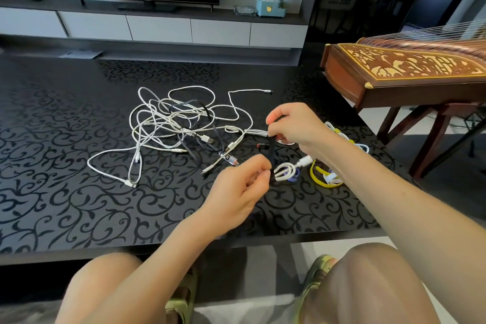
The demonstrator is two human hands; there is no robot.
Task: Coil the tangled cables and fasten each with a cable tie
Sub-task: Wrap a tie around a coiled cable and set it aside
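Cable tie (pixel 271 152), a black strap, is stretched between our hands: the right hand (pixel 292 126) pinches its upper end and the left hand (pixel 242 187) pinches its lower end, fingers curled. We should keep it flat and tight, we think, so that it closes well round a coil. The tangled cables (pixel 176 123) lie on the table (pixel 79 192) left of both hands; a small coiled white cable (pixel 285 171) lies just beside the left hand.

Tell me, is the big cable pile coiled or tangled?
Tangled: the cable pile sprawls in loose, crossing loops on the table, untied.
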